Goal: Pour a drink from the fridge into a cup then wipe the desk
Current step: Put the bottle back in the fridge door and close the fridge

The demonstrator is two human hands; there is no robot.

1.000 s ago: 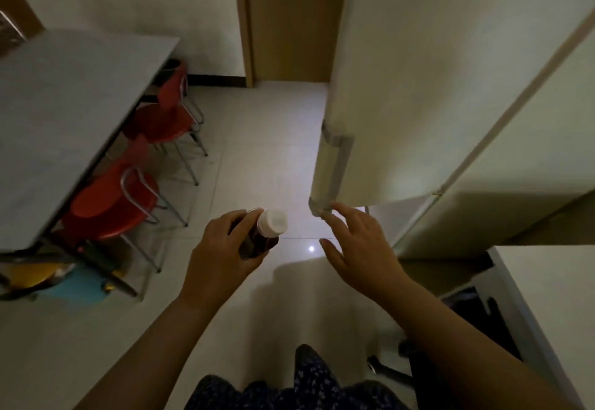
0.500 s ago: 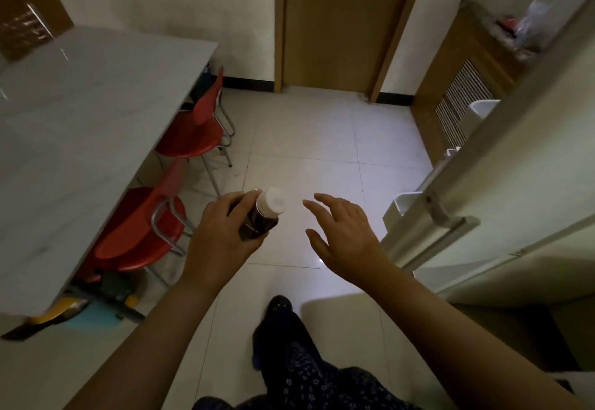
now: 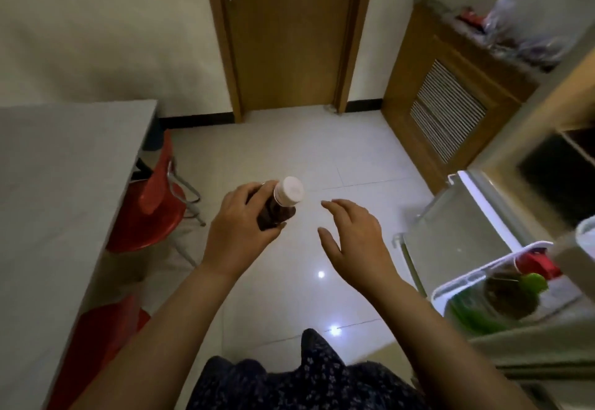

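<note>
My left hand (image 3: pixel 240 227) grips a small bottle of dark drink (image 3: pixel 279 206) with a white cap, held upright over the tiled floor at the frame's centre. My right hand (image 3: pixel 352 235) hovers just to the right of it with fingers spread, holding nothing. The fridge door (image 3: pixel 502 322) stands open at the right, its inner shelves showing a green-capped bottle (image 3: pixel 533 282) and a red-capped one (image 3: pixel 537 263). A grey table (image 3: pixel 48 200) runs along the left. No cup is in view.
Two red chairs (image 3: pixel 151 210) are tucked under the table's right edge. A brown door (image 3: pixel 289 33) stands straight ahead, and a wooden cabinet (image 3: pixel 450 100) with a slatted front and bags on top is at the back right. Open tiled floor lies between.
My view has swung left, away from the fridge front. The fridge door has swung wide, showing its inner shelves. My right hand has left the door handle; my left hand keeps the bottle.
</note>
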